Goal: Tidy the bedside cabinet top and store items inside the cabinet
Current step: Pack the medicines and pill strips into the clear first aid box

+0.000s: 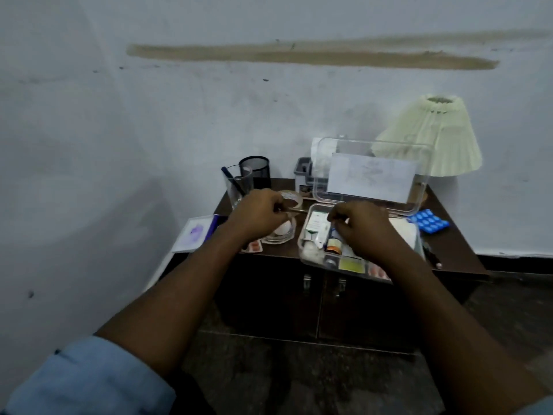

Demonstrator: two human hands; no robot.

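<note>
— Purple-printed card [197, 233] far left on counter [457, 251], then left hand [263, 215] pinching thin brownish strip [296, 209] above glass dish [279, 236].
— Lying which way?
— Long axis left-to-right, tip aimed toward clear box [302, 239], just beside.
— Right hand [363, 227]?
— Curled over box contents; holding anything or not, cannot tell. Nearer to box than left, so likelier for placing. Blue blister pack [431, 224] beyond, lying outside box on counter's right.
</note>
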